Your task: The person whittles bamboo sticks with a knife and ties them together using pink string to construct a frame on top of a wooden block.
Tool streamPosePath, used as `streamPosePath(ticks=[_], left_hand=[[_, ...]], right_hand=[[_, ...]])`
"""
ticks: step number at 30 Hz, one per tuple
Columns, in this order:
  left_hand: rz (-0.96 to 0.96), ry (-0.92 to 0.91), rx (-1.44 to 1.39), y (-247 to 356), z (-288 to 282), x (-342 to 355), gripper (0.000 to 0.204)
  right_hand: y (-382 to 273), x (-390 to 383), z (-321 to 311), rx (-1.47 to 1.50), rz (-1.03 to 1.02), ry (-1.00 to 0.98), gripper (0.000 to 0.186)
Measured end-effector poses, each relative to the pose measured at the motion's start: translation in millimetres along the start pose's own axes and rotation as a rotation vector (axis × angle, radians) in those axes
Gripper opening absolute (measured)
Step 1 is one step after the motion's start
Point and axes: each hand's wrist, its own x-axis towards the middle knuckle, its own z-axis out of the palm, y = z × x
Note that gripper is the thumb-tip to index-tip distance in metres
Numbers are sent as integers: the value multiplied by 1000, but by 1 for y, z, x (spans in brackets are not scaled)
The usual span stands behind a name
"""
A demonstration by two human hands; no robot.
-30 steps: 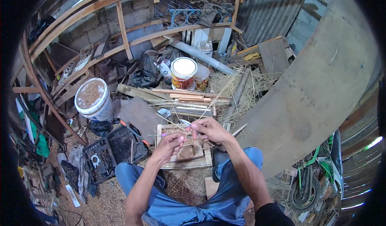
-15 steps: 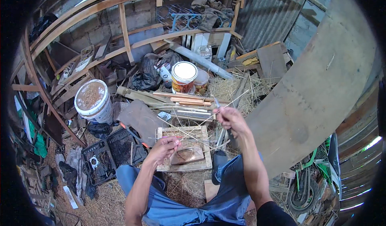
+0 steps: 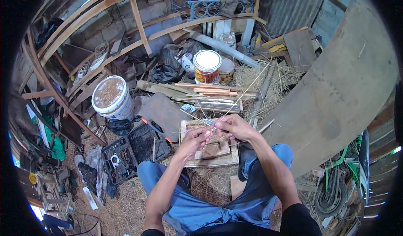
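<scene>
My left hand [image 3: 194, 142] is closed in a pinch on a thin bamboo strip [image 3: 248, 87], whose long end slants up to the far right. My right hand [image 3: 236, 128] is closed on a small knife, its blade [image 3: 208, 121] pointing left above the left fingertips. Both hands nearly touch, over a low wooden frame [image 3: 210, 163] between my knees. On that frame lies a flat wooden block [image 3: 213, 150], partly hidden by my hands. The knife's handle is hidden in my right fingers.
Beyond the frame lie stacked wood strips [image 3: 210, 90]. Farther back stand a lidded paint bucket [image 3: 207, 70] and, to the left, a white bucket of sawdust [image 3: 110, 96]. An open black tool case [image 3: 133, 154] is at left. A large board [image 3: 331, 93] leans at right.
My right hand has come down and inward with the knife, meeting my left hand. The whole view has shifted, so the surroundings sit farther right.
</scene>
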Motion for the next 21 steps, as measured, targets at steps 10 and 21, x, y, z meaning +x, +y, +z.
streamPosePath(ticks=[10,21], left_hand=[[-62,-48,32,0,-15,-11,19],[-158,-81,83,8,-45,-20,15]], right_hand=[[-3,-6,-44,138,-51,271,33],[-10,-29,-72,171,-90,337,38]])
